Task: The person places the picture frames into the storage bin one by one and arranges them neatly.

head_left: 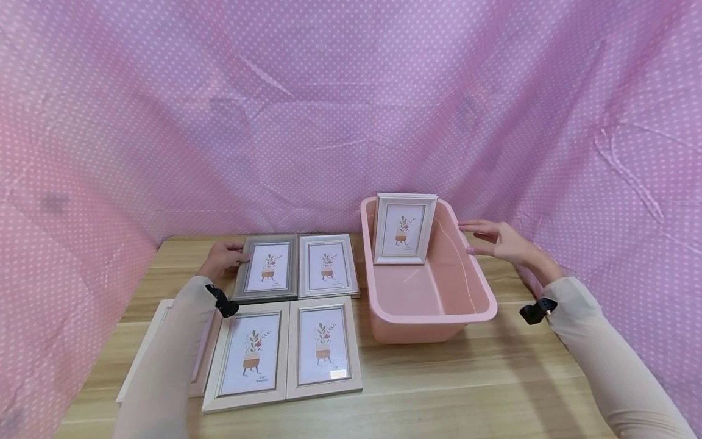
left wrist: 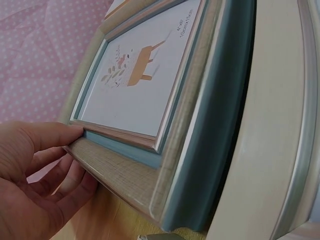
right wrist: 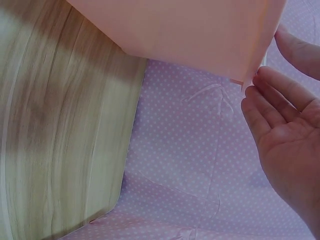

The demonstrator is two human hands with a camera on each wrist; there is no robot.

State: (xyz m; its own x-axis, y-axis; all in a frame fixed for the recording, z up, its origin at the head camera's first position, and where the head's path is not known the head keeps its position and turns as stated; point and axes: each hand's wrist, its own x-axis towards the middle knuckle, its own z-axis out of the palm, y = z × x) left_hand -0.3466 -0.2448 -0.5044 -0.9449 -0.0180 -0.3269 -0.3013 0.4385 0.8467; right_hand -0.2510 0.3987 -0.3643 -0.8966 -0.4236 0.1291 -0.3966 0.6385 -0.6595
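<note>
My left hand pinches the left edge of a grey-brown picture frame. Seen from the left wrist, the thumb lies on the front of this frame and the fingers are beneath it. A pink plastic basin stands right of the frames. Inside, at its far end, a white picture frame leans upright. My right hand is at the basin's right rim, fingers nearly straight; in the right wrist view the fingertips touch or almost touch the rim.
A white frame lies beside the grey-brown one. Nearer lie two cream frames, side by side. Another pale frame is partly hidden under the left forearm. Polka-dot pink cloth hangs behind the wooden table.
</note>
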